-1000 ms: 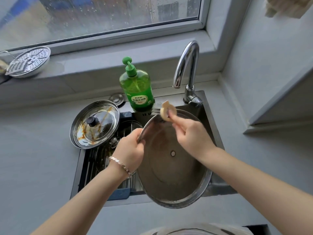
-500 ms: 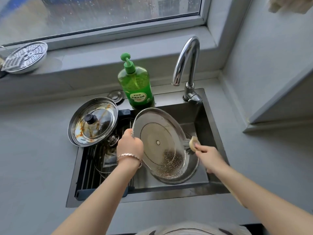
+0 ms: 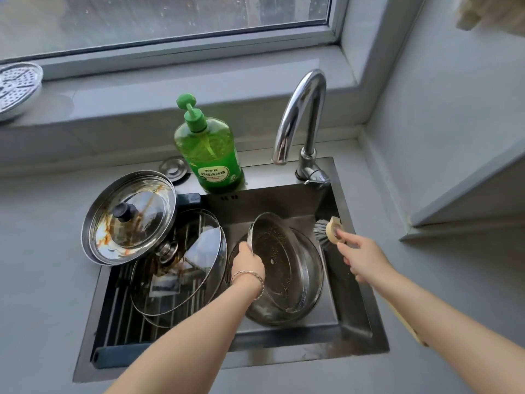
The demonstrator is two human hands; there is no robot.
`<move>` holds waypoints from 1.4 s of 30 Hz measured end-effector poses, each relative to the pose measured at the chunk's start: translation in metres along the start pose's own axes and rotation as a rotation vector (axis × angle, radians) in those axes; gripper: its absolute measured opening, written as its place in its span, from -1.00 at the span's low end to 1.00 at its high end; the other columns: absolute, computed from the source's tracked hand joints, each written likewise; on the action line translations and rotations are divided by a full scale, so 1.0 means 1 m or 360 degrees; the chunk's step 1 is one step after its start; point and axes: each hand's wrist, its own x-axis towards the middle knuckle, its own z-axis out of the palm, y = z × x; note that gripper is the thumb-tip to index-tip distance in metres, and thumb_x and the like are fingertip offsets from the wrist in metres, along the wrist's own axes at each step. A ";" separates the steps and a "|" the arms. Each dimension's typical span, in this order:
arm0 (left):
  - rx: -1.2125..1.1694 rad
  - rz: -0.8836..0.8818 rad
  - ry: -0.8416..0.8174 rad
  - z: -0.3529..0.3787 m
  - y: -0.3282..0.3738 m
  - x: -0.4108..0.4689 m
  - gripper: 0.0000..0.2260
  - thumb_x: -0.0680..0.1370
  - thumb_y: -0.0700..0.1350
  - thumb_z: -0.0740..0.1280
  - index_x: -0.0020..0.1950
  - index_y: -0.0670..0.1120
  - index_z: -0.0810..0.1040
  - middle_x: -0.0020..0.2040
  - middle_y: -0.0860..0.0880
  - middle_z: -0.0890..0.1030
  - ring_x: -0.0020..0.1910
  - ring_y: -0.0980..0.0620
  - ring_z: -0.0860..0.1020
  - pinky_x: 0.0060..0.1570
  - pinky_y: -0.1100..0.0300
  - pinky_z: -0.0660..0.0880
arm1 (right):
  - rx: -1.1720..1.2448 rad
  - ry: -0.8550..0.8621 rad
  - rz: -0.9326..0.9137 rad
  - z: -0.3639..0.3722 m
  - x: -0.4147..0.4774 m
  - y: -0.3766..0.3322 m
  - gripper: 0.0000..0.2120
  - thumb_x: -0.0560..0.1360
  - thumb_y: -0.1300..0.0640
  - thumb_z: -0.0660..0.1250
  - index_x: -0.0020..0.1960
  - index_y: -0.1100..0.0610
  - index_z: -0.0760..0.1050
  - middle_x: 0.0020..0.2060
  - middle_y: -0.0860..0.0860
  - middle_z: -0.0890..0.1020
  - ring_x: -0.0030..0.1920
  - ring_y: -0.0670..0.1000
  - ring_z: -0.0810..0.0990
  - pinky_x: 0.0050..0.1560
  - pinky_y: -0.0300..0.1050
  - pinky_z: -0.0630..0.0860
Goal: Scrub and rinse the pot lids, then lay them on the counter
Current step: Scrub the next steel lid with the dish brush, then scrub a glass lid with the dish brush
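Observation:
My left hand (image 3: 247,262) grips the left rim of a steel pot lid (image 3: 277,260), which stands tilted on edge in the sink with its speckled underside facing me. It leans in a round steel pan or second lid (image 3: 309,297) lying on the sink floor. My right hand (image 3: 360,258) pinches a wooden-handled scrub brush (image 3: 326,230) by the sink's right wall, apart from the lid. A stained glass lid with a black knob (image 3: 129,217) sits on the sink's left edge. Another glass lid (image 3: 181,265) lies on the drying rack.
The steel sink (image 3: 366,308) is set in a grey counter (image 3: 39,280). A green dish soap bottle (image 3: 210,149) and a chrome faucet (image 3: 304,118) stand at the sink's back. A perforated steamer plate (image 3: 17,86) rests on the windowsill at far left.
The lid has dropped lower into the sink and turned more edge-on. My right hand has carried the brush off the lid to the sink's right wall.

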 end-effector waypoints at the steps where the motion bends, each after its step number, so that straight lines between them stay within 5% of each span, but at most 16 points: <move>1: -0.0017 -0.0029 -0.0014 0.004 0.001 0.007 -0.75 0.61 -0.24 0.06 0.27 -0.17 0.32 0.21 -0.21 0.51 0.13 -0.20 0.49 0.07 0.07 0.38 | 0.0011 0.0005 0.0004 0.001 0.005 -0.002 -0.63 0.59 0.17 0.15 0.36 -0.09 0.37 -0.42 -0.02 0.37 -0.52 -0.05 0.20 -0.63 -0.30 0.18; 7: -0.0224 -0.0189 -0.0158 0.022 0.008 0.049 -0.83 0.59 -0.18 0.18 0.17 -0.15 0.39 0.18 -0.21 0.53 0.16 -0.18 0.49 0.11 0.12 0.37 | 0.0050 -0.0061 0.0028 0.014 0.027 -0.004 -0.64 0.59 0.18 0.18 0.36 -0.05 0.38 -0.39 -0.10 0.38 -0.50 -0.10 0.27 -0.61 -0.35 0.21; 13: -0.0173 -0.0392 -0.0311 0.024 0.013 0.066 -0.54 0.50 -0.15 0.30 0.36 -0.18 0.25 0.30 -0.21 0.44 0.27 -0.21 0.42 0.30 0.02 0.34 | -0.0152 -0.0089 0.0024 0.024 0.048 -0.010 -0.65 0.58 0.11 0.17 0.35 -0.10 0.39 -0.36 -0.20 0.28 -0.45 -0.17 0.28 -0.49 -0.32 0.21; 19: -0.0143 0.0113 -0.0270 -0.021 0.029 0.055 -0.58 0.53 -0.20 0.22 0.39 -0.11 0.30 0.28 -0.14 0.48 0.22 -0.11 0.47 0.21 0.13 0.39 | -0.0186 -0.0190 -0.0097 0.035 0.034 -0.042 -0.59 0.55 0.18 0.22 0.37 -0.07 0.36 -0.33 -0.18 0.35 -0.49 -0.18 0.30 -0.62 -0.42 0.22; 21: -0.0217 0.0425 -0.0075 -0.055 0.041 0.043 -0.66 0.53 -0.26 0.21 0.31 -0.13 0.41 0.20 -0.13 0.53 0.15 -0.06 0.52 0.15 0.19 0.40 | -0.0139 -0.0230 -0.0160 0.042 0.026 -0.057 -0.56 0.53 0.20 0.25 0.37 -0.08 0.36 -0.32 -0.14 0.42 -0.55 -0.16 0.33 -0.60 -0.39 0.23; 26: -0.0255 0.1405 0.0924 -0.155 0.073 0.034 -0.76 0.45 -0.34 0.16 0.00 -0.28 0.58 -0.10 -0.18 0.59 -0.08 -0.07 0.52 0.00 0.34 0.35 | 0.0141 -0.0392 -0.0323 0.073 0.010 -0.103 -0.63 0.56 0.18 0.21 0.33 -0.07 0.36 -0.43 0.00 0.56 -0.63 -0.17 0.32 -0.58 -0.34 0.25; 29: -0.0125 0.1437 0.1176 -0.205 0.099 0.053 -0.71 0.47 -0.26 0.12 0.09 -0.24 0.56 0.01 -0.19 0.56 0.04 -0.13 0.45 0.10 0.24 0.28 | 0.0362 -0.0500 -0.0347 0.094 0.005 -0.134 -0.79 0.60 0.17 0.16 0.19 0.09 0.47 -0.41 0.08 0.60 -0.63 -0.13 0.31 -0.61 -0.32 0.20; 31: 0.0058 0.1291 0.1052 -0.229 0.119 0.072 -0.72 0.55 -0.22 0.15 0.22 -0.18 0.51 0.16 -0.17 0.54 0.18 -0.16 0.41 0.19 0.18 0.24 | 0.0457 -0.0543 -0.0286 0.107 0.006 -0.150 -0.83 0.60 0.12 0.17 0.13 0.09 0.50 -0.42 0.04 0.63 -0.65 -0.14 0.31 -0.63 -0.34 0.17; 33: 0.0173 0.1121 0.0655 -0.245 0.137 0.092 -0.71 0.61 -0.10 0.13 0.27 -0.15 0.49 0.22 -0.15 0.54 0.23 -0.12 0.44 0.22 0.13 0.31 | 0.0552 -0.0582 -0.0183 0.119 0.009 -0.164 -0.85 0.60 0.10 0.19 0.11 0.07 0.49 -0.46 -0.01 0.63 -0.65 -0.15 0.31 -0.64 -0.36 0.17; 36: 0.0503 0.0922 0.0198 -0.249 0.156 0.108 -0.63 0.64 0.01 0.04 0.15 -0.14 0.56 0.15 -0.14 0.58 0.13 -0.11 0.51 0.09 0.15 0.38 | 0.0671 -0.0650 -0.0070 0.129 0.012 -0.180 -0.89 0.60 0.15 0.17 0.02 0.04 0.48 -0.48 -0.02 0.59 -0.64 -0.14 0.28 -0.63 -0.37 0.14; 39: 0.0649 0.0907 0.0158 -0.245 0.161 0.117 -0.70 0.61 -0.06 0.07 -0.05 -0.08 0.58 0.06 -0.14 0.61 -0.02 -0.10 0.53 -0.06 0.18 0.40 | 0.0742 -0.0691 -0.0079 0.130 0.015 -0.194 -0.86 0.60 0.16 0.16 -0.03 0.02 0.47 -0.42 0.02 0.51 -0.61 -0.14 0.25 -0.62 -0.35 0.13; 42: 0.0689 0.0931 0.0161 -0.241 0.164 0.118 -0.68 0.62 -0.11 0.04 0.00 -0.13 0.59 0.07 -0.16 0.60 0.03 -0.12 0.52 -0.08 0.19 0.36 | 0.0764 -0.0693 -0.0092 0.130 0.020 -0.201 -0.87 0.60 0.15 0.16 0.00 0.08 0.50 -0.40 0.04 0.46 -0.61 -0.14 0.23 -0.64 -0.35 0.12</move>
